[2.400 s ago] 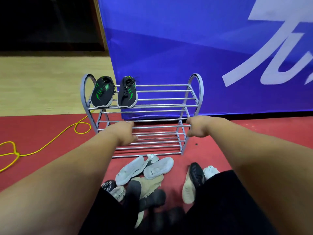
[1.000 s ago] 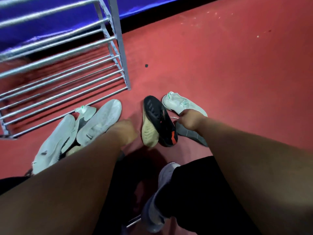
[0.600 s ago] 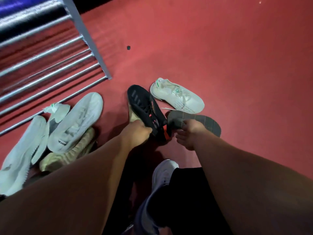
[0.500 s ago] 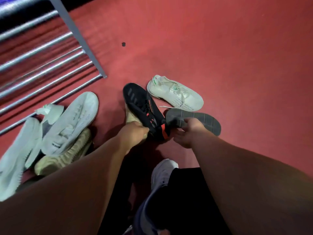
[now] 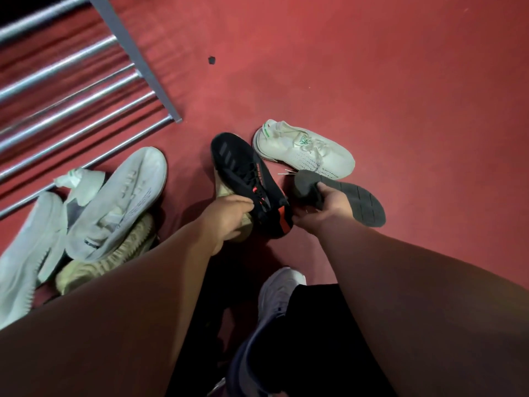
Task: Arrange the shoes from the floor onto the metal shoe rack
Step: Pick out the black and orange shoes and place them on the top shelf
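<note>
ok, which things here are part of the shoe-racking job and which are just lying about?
Job: shoe rack; black shoe, gripped by the left hand; grey-soled shoe, gripped by the right hand; green-trimmed white shoe; white shoes piled by the rack; beige shoe under them.
Lying about: black speck on the floor; worn shoe on the person's foot.

One wide-angle view alone is given, taken from the person's head. It is aimed forward and steeply down onto the red floor (image 5: 372,81), seen from close above; the metal shoe rack (image 5: 135,57) is cropped at the upper left.
</note>
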A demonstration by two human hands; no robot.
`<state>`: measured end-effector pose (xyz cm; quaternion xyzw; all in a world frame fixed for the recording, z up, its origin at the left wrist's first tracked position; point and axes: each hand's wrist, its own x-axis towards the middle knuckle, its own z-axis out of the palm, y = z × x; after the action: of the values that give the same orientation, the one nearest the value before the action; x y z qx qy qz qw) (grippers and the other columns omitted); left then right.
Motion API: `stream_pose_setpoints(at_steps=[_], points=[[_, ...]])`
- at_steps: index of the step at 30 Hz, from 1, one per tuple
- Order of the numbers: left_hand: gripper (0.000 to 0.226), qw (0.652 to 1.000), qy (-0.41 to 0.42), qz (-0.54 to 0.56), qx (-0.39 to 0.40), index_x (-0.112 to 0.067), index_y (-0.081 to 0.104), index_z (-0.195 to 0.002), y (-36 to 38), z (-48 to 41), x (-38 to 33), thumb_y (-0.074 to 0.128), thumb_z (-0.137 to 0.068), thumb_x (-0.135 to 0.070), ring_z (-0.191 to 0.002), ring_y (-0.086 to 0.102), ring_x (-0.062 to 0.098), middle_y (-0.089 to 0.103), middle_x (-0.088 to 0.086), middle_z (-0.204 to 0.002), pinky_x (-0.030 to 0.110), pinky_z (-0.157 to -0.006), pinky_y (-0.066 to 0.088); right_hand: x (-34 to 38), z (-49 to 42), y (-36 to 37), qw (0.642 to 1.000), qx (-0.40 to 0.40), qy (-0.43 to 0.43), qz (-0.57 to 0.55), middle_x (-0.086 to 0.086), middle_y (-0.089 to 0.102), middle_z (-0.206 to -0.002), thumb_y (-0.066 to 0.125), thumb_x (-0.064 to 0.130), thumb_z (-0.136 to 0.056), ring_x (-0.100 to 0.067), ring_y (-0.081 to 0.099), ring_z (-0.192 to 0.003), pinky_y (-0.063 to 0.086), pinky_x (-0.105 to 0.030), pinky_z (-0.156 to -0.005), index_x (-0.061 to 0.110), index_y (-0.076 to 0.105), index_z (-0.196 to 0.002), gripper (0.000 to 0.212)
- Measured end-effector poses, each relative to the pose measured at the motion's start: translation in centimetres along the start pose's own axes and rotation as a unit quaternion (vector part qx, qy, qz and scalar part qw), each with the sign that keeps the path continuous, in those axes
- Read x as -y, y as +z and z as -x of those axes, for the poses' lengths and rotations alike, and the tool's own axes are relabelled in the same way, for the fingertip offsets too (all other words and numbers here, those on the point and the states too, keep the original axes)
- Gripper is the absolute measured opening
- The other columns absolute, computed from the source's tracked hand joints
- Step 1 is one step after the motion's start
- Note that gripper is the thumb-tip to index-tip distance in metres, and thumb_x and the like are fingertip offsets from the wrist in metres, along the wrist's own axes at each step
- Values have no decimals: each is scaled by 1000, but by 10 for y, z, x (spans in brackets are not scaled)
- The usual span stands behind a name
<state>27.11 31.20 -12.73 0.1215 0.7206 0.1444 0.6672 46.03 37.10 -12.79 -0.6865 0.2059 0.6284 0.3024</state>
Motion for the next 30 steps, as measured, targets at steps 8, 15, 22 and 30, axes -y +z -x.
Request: stream_pose_setpoints(at_steps=[8, 15, 22, 30], points=[[8, 993, 108, -21, -51, -20, 70, -92, -18, 9, -22, 64, -89, -16, -67, 56, 17, 61, 1, -77, 28, -63, 51, 26, 54, 11, 992, 9, -126, 31, -1, 71, -92, 66, 31, -91, -17, 68, -71, 58, -38, -83, 21, 67, -104, 17], [82, 960, 261, -93, 46, -38, 48, -143, -13, 69, -63, 81, -72, -13, -99, 68, 18, 60, -10, -109, 38, -92, 57, 42, 153, 17, 973, 82, -8, 217, -2, 63, -89, 68, 34, -83, -12, 48, -42, 61, -38, -79, 21, 68, -78, 13], [42, 949, 296, -89, 66, -25, 73, -102, -47, 135, -67, 74, -60, -27, -93, 72, 18, 77, 1, -96, 46, -91, 58, 3, 216, 44, 898, 169, -36, 405, 1, 67, -66, 53, 59, -96, -8, 44, -36, 64, -40, -71, 23, 65, -104, 39], [21, 979, 166, 113, -46, -17, 64, -111, -162, 164, 3, 62, -91, -22, -83, 71, 31, 75, 13, -102, 39, -79, 59, -103, 203, 80, 745, 110, -170, 636, -3, 61, -88, 60, 50, -89, -19, 53, -59, 46, -30, -63, 21, 65, -100, 31]])
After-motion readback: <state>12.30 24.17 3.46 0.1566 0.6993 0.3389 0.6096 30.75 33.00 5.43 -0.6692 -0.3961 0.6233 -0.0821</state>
